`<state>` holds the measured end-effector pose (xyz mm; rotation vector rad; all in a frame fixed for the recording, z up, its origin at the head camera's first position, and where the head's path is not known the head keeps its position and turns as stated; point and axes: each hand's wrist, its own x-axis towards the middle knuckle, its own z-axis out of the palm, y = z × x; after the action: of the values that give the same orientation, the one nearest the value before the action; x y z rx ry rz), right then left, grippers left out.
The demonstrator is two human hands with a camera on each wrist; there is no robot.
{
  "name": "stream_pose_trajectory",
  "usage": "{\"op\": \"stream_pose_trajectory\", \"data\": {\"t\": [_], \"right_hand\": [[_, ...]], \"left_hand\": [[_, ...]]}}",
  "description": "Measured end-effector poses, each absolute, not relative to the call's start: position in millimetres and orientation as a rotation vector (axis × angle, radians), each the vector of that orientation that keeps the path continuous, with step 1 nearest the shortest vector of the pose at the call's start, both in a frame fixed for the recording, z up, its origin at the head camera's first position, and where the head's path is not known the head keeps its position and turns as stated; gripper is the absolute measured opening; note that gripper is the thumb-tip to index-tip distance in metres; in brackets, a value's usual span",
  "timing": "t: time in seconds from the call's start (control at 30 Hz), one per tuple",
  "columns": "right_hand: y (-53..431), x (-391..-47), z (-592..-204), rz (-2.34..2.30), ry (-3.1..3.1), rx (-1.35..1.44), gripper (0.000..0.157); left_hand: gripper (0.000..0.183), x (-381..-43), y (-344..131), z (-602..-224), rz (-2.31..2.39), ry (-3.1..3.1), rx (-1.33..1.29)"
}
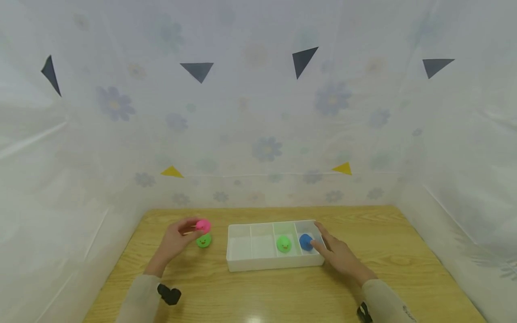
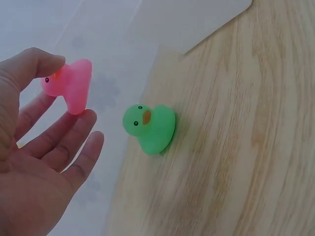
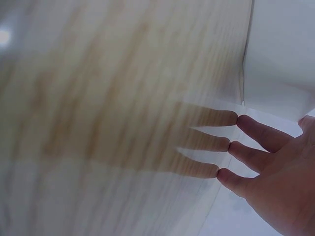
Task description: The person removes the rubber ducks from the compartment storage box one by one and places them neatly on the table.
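Observation:
A pink rubber duck is pinched between the thumb and fingers of my left hand, raised off the table. Below it a green rubber duck sits on the wood, apart from the hand. My right hand lies at the right end of a white divided box; its thumb reaches over the wall by a blue rubber duck in the rightmost compartment. Whether the thumb touches that duck I cannot tell. Three outstretched fingers meet the tabletop outside the box. Another green duck sits one compartment to the left.
The wooden table reaches back to a flowered white curtain, which also hangs at both sides. Two compartments at the box's left end show bare floors. Black and yellow triangles are on the back curtain.

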<state>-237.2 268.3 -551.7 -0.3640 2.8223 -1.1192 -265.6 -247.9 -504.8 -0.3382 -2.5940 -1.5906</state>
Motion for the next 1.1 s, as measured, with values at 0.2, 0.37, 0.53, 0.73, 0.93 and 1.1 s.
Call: {"op": "stream_pose_trajectory", "data": {"t": [0.2,0.37,0.53,0.73,0.93,1.1], "right_hand": [[267,-238,-551,-1.096,2.838,-0.362,0.074],[267,-237,-549,-1.082,2.854,-0.375,0.073],[267,-237,-548,-1.086,2.855,-0.375,0.073],[267,-236,-549,-1.099,2.852,-0.372,0.073],[268,-236,-549,-1.083,2.860,-0.378,0.071],[268,-237,-550,-1.082,2.863,-0.376,0.071]], "left_hand": [[0.040,-264,-255,-509,-1.598,-2.594,-0.317],[0.042,-261,-261,-512,-1.633,-2.595,-0.262],[0.046,-260,-269,-515,-1.607,-2.608,-0.202],[0.047,-261,-277,-521,-1.575,-2.632,-0.165],[0.046,-261,-283,-524,-1.563,-2.665,-0.115],[0.047,-258,-283,-525,-1.560,-2.688,-0.072]]}}
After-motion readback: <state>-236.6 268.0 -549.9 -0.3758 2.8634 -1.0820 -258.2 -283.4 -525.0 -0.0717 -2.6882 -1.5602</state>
